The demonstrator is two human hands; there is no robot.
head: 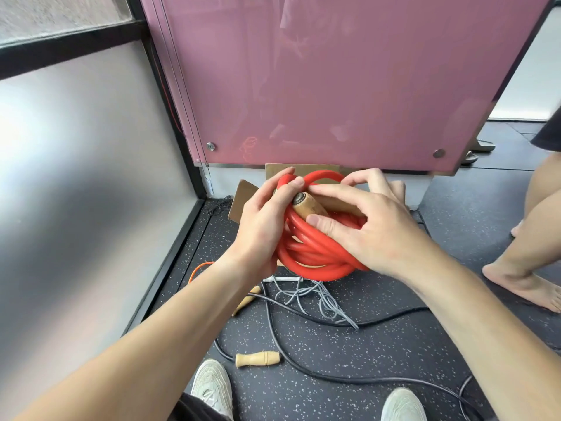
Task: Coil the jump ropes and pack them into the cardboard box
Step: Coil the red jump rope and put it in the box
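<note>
The left hand [261,220] curls its fingers round the coiled red rope [315,253], held over the cardboard box [243,199]. The right hand [373,226] pinches the wooden handle [309,208] between thumb and fingers.

The red rope [315,253] is smooth, faintly glossy tubing, rubber or plastic. Its handle [312,209] is bare matt wood with a shiny metal end; the near handle [257,358] is the same wood. The box [243,202] is matt brown cardboard, the floor [394,347] dull and speckled, the far pink panel [334,86] glossy.
</note>
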